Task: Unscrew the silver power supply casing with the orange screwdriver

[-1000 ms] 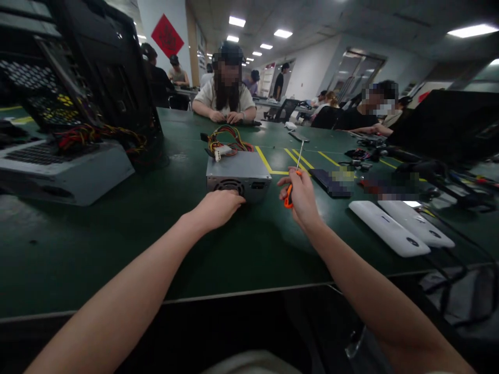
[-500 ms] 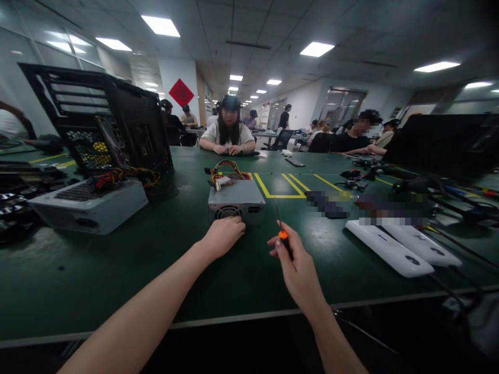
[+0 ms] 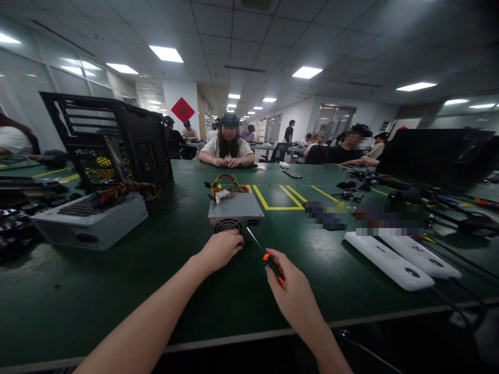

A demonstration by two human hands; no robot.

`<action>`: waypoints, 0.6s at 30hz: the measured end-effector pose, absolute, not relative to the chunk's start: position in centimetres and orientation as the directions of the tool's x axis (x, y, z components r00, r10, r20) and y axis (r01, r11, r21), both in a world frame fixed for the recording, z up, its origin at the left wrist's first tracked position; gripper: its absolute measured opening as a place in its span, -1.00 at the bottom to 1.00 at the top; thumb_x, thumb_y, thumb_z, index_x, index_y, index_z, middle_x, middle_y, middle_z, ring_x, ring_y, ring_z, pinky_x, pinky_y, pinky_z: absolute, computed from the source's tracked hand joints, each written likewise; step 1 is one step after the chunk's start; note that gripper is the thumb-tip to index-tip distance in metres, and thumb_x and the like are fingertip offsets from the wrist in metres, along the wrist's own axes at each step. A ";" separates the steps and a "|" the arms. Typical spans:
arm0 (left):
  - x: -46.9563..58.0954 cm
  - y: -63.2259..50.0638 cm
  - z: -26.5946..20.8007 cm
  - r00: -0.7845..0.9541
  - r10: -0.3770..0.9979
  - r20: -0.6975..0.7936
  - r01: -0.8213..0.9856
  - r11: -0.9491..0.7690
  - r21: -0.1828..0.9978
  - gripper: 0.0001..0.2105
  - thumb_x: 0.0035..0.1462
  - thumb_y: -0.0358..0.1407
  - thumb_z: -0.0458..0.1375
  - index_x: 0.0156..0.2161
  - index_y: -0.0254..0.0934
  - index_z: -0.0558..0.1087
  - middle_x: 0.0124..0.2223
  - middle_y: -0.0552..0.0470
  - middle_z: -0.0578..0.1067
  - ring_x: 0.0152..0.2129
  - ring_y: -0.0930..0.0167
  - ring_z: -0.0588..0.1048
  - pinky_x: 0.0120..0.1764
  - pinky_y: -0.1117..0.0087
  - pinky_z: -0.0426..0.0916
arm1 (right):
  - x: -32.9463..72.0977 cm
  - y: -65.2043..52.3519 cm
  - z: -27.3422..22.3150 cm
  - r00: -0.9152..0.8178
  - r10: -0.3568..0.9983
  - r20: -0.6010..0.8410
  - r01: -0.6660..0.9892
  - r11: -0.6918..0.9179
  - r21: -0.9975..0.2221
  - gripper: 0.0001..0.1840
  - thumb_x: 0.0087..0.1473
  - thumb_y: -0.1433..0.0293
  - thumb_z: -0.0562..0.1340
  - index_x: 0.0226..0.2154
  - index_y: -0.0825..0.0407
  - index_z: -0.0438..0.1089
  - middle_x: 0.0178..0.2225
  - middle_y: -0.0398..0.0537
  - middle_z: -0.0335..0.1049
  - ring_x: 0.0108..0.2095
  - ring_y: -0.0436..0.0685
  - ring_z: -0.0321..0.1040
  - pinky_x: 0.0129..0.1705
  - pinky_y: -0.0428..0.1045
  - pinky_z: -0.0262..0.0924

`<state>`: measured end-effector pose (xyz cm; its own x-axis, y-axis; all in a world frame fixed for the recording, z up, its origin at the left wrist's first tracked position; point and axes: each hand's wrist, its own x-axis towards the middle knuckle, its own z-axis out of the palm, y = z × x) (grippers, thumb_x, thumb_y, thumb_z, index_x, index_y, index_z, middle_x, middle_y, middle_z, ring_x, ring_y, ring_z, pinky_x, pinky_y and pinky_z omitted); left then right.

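Observation:
A grey computer power supply sits on the green table, its fan side facing me and a bundle of coloured cables behind it. At the lower front of its fan grille is my left hand, fingers curled and pressed together; whatever they may pinch is hidden. My right hand is closed round the orange and black handle of a screwdriver. Its shaft slants up and left, with the tip at the fan side, between the fan and the socket. Whether the tip touches cannot be told.
Left of me stand an open black computer case and a second power supply. Two white devices lie to the right, near cables and a dark monitor. Across the table sits a person.
My right hand has tilted the screwdriver from nearly upright to leaning left, bringing its tip to the power supply. My left hand stays at the fan. The view has tipped up slightly.

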<state>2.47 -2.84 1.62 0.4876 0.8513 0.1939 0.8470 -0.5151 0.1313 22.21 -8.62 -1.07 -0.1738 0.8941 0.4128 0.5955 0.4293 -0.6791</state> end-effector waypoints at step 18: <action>2.9 -2.7 2.6 0.301 0.910 0.287 0.479 -0.404 0.779 -0.89 0.11 -0.31 -0.05 -0.28 -0.28 0.28 -0.33 0.04 0.43 -0.41 0.45 0.43 -0.40 0.45 0.29 | 22.9 -9.3 -0.6 -0.143 0.864 0.482 0.613 0.460 -0.642 -0.79 0.05 0.38 0.03 -0.21 -0.02 0.22 -0.35 -0.10 0.41 -0.35 0.06 0.40 -0.32 -0.05 0.28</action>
